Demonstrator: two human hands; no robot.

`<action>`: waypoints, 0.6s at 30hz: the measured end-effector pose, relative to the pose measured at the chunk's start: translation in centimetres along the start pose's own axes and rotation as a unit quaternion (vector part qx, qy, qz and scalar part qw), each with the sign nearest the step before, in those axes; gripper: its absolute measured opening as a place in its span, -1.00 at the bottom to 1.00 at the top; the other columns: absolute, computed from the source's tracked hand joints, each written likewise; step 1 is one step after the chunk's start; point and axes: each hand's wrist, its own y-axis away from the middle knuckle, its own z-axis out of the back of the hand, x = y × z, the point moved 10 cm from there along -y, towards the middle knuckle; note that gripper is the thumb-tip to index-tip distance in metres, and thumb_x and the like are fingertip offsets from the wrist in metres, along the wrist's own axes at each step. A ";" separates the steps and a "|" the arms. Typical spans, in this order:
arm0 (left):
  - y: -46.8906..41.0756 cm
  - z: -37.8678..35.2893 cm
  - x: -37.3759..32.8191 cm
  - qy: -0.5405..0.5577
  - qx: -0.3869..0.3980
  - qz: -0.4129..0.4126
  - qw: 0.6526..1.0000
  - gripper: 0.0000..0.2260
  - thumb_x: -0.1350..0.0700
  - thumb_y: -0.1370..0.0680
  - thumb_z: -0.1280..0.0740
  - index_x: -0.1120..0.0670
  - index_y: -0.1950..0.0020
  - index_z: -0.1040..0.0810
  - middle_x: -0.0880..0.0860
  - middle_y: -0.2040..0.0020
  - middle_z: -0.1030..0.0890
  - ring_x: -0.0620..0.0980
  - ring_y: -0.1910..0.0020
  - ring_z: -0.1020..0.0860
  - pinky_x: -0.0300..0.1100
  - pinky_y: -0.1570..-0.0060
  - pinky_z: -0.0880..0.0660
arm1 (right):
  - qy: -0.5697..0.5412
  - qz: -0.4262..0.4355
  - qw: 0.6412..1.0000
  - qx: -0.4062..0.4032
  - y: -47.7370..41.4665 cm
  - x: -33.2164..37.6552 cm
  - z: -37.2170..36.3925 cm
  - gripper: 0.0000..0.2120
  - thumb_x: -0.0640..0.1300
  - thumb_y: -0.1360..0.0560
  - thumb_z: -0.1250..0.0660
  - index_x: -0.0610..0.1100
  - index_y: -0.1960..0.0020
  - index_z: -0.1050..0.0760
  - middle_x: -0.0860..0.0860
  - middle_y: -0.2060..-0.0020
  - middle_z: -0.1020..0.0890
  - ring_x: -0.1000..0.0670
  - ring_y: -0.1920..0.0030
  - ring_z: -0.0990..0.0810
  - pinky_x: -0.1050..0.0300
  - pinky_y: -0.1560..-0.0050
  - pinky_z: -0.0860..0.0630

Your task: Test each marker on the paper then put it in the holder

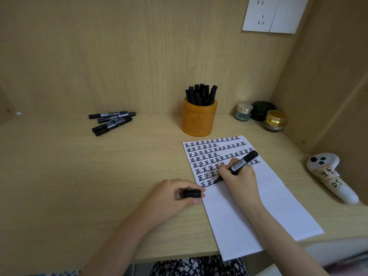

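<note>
**On the Desk: Marker Tip Down, Cap Held Aside**

Near the front edge of the wooden desk (79,176), a little right of centre, a white sheet of paper (258,216) lies at a slant. Its upper half is filled with rows of one black character. The right hand (239,176) rests on the sheet, fingers curled round a black marker (242,162). The tip touches the paper at the end of the lowest row, and the barrel slants up to the right. The left hand (175,194) lies on the desk just beside the paper's left edge, with fingers and thumb curled round the black cap (191,193).

Behind the paper an orange cylindrical holder (199,120) stands upright with a bunch of stored markers (201,94) in it. Well to the left, near the back panel, a few loose markers (111,122) lie side by side. Right of the holder three small jars (244,111) sit close together: one clear with a silver lid, one dark green, one gold. A white controller (326,174) with taped labels lies at the desk's right edge. A white wall socket (274,14) is mounted on the back panel above.
</note>
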 end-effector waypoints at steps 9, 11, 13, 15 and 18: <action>0.1 1.0 0.2 0.019 -0.043 -0.005 0.999 -0.74 0.04 -0.46 -0.41 -0.27 -0.07 -0.58 -0.33 0.13 -0.62 -0.26 0.41 -0.35 -0.39 0.34 -0.28 | -0.159 -0.033 0.987 -0.012 0.1 0.6 0.8 -0.67 -0.01 -0.47 -0.43 -0.22 0.32 -0.48 0.07 0.53 -0.46 0.15 0.49 -0.38 0.37 0.42 -0.32; 0.0 1.6 0.3 0.031 -0.070 -0.005 0.997 -0.73 0.05 -0.45 -0.42 -0.31 -0.05 -0.58 -0.30 0.14 -0.62 -0.23 0.39 -0.34 -0.37 0.31 -0.30 | -0.193 -0.051 0.980 0.006 0.3 0.7 0.4 -0.63 0.04 -0.49 -0.39 -0.28 0.24 -0.50 -0.06 0.47 -0.42 0.07 0.47 -0.35 0.31 0.44 -0.31; 0.0 2.2 0.6 0.049 -0.100 0.002 0.994 -0.71 0.06 -0.43 -0.44 -0.31 -0.03 -0.58 -0.19 0.14 -0.65 -0.22 0.39 -0.34 -0.33 0.30 -0.34 | -0.203 -0.055 0.977 0.034 0.4 1.3 -0.2 -0.70 0.00 -0.50 -0.38 -0.20 0.27 -0.48 -0.05 0.51 -0.42 0.05 0.47 -0.36 0.28 0.43 -0.31; -0.1 2.5 0.7 0.088 -0.116 0.003 0.989 -0.74 0.11 -0.41 -0.47 -0.19 -0.02 -0.58 -0.12 0.13 -0.66 -0.20 0.36 -0.40 -0.30 0.26 -0.37 | -0.208 -0.049 0.976 0.050 0.8 2.0 -0.8 -0.70 -0.07 -0.49 -0.40 -0.14 0.33 -0.40 -0.05 0.54 -0.42 0.04 0.51 -0.36 0.29 0.47 -0.31; -0.2 2.6 0.8 0.131 -0.126 0.009 0.983 -0.78 0.16 -0.39 -0.49 -0.01 0.05 -0.52 -0.08 0.17 -0.68 -0.14 0.34 -0.42 -0.24 0.22 -0.37 | -0.220 -0.031 0.974 0.051 1.2 3.1 -1.4 -0.63 -0.13 -0.47 -0.43 -0.12 0.39 -0.31 -0.04 0.56 -0.35 0.04 0.55 -0.30 0.28 0.52 -0.25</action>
